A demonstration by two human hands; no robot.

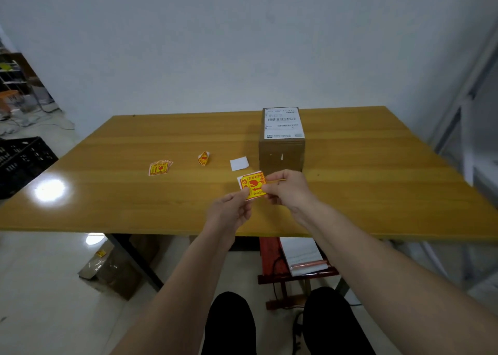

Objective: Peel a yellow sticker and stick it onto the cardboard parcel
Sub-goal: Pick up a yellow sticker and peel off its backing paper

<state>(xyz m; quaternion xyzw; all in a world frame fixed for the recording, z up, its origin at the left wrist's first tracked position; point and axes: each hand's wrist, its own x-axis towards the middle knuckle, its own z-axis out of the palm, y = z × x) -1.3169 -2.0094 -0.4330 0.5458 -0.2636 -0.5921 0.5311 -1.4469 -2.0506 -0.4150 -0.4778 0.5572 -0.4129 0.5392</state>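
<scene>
A wooden table (pixel 188 193) stood against a white wall. Just before the cardboard parcel (pixel 282 149), left hand (pixel 231 210) and right hand (pixel 287 190) pinched the yellow sticker (pixel 253 187).

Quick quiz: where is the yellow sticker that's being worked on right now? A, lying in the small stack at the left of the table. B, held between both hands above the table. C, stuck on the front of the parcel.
B: both the left hand and the right hand pinch the yellow sticker above the table.
</scene>
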